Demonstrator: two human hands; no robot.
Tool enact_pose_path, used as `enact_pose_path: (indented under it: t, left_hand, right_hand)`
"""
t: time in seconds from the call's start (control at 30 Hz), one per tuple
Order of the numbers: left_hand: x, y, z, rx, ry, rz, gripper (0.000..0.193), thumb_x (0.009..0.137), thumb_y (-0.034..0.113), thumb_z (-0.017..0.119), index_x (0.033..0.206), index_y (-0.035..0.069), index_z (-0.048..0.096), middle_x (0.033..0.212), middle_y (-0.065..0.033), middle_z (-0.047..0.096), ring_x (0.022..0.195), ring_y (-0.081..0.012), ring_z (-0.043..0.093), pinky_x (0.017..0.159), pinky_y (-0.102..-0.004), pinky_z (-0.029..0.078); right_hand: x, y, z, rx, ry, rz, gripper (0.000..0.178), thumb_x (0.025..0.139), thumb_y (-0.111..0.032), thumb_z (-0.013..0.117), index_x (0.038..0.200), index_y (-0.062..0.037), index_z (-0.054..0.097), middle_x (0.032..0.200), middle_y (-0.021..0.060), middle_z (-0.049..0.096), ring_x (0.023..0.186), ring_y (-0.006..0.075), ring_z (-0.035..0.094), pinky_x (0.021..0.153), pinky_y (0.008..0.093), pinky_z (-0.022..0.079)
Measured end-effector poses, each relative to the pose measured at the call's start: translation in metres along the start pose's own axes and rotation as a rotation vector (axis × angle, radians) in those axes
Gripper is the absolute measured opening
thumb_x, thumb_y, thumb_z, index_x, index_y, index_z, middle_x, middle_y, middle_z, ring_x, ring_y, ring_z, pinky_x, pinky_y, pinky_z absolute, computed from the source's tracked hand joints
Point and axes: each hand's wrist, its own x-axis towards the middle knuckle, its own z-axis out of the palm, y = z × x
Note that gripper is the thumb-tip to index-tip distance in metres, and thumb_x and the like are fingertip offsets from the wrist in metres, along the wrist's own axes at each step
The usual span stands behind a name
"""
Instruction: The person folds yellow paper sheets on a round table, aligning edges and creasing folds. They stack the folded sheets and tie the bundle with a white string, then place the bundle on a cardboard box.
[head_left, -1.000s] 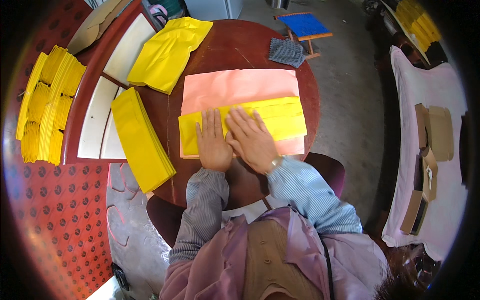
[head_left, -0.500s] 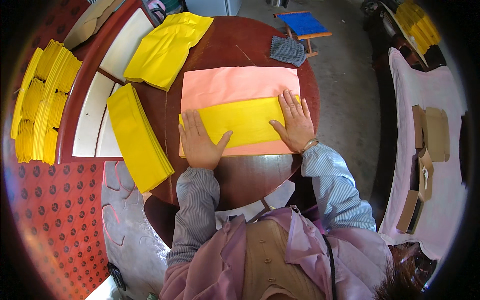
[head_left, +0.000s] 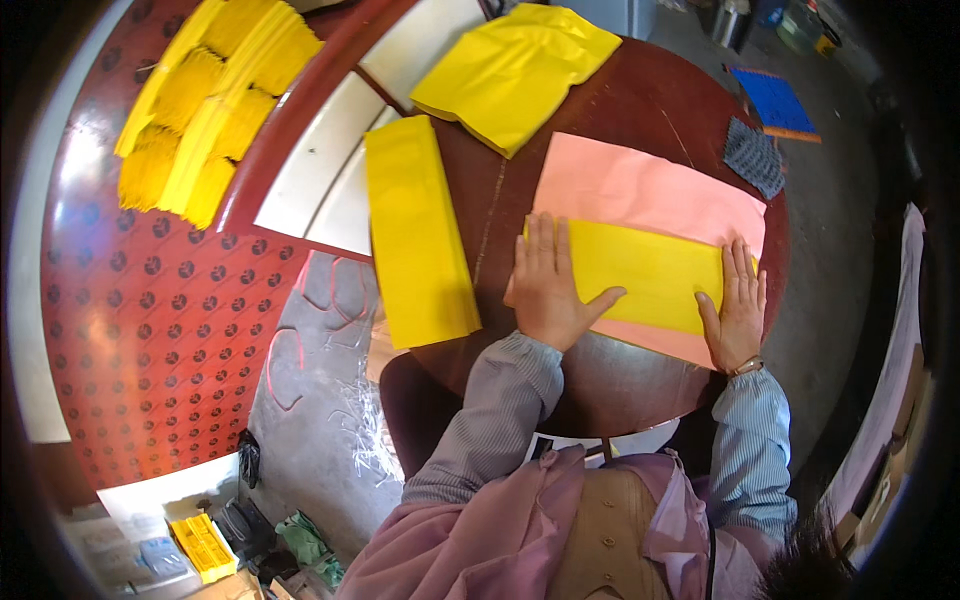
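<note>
Item: yellow sheet [head_left: 650,272], folded flat on the pink sheet [head_left: 640,190], mid worktop [head_left: 640,100]. My left hand [head_left: 548,285] now presses its left end and my right hand [head_left: 737,305] its right end; a second ago both sat together at the middle, so the crease has been smoothed outward and looks set. Fingers of both hands spread flat, gripping nothing. Beside: a yellow stack [head_left: 415,230] left of my hand, loose yellow sheets [head_left: 515,70] beyond, a grey cloth [head_left: 755,155] at the far rim. Room: red patterned floor [head_left: 130,330], more yellow bundles [head_left: 200,110], possibly paper, and a blue stool [head_left: 775,100].
</note>
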Motion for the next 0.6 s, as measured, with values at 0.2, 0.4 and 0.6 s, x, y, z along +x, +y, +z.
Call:
enact_pose_path:
  t: [0.2,0.4,0.6]
  left_hand:
    - [0.0,0.012,-0.002,0.261,-0.187,0.027,0.1,0.096,0.076,0.051,0.168,0.01,0.028,0.17,-0.031,0.023,0.162,-0.0433,0.013,0.126,-0.0688,0.003]
    - [0.012,0.008,-0.003,0.183,-0.305,0.042,0.097,0.101,0.072,0.043,0.169,0.008,0.02,0.174,-0.025,0.018,0.164,-0.0377,0.01,0.13,-0.0616,0.003]
    - [0.01,-0.007,-0.006,0.172,-0.216,0.076,0.096,0.099,0.072,0.05,0.167,0.006,0.03,0.173,-0.0269,0.02,0.163,-0.0394,0.012,0.13,-0.0609,0.005]
  right_hand:
    - [-0.005,0.004,0.002,-0.036,-0.034,-0.006,0.08,0.103,-0.045,0.057,0.168,-0.0102,0.027,0.176,0.0108,0.024,0.163,0.0295,0.02,0.132,0.0541,0.008]
    - [-0.004,-0.001,-0.007,-0.047,-0.073,0.01,0.08,0.104,-0.046,0.055,0.168,-0.0091,0.025,0.176,0.0116,0.024,0.163,0.0308,0.019,0.131,0.055,0.008]
    - [0.0,-0.008,-0.014,-0.006,-0.099,0.017,0.08,0.104,-0.047,0.055,0.169,-0.0104,0.024,0.177,0.0096,0.021,0.164,0.0295,0.016,0.132,0.0541,0.007]
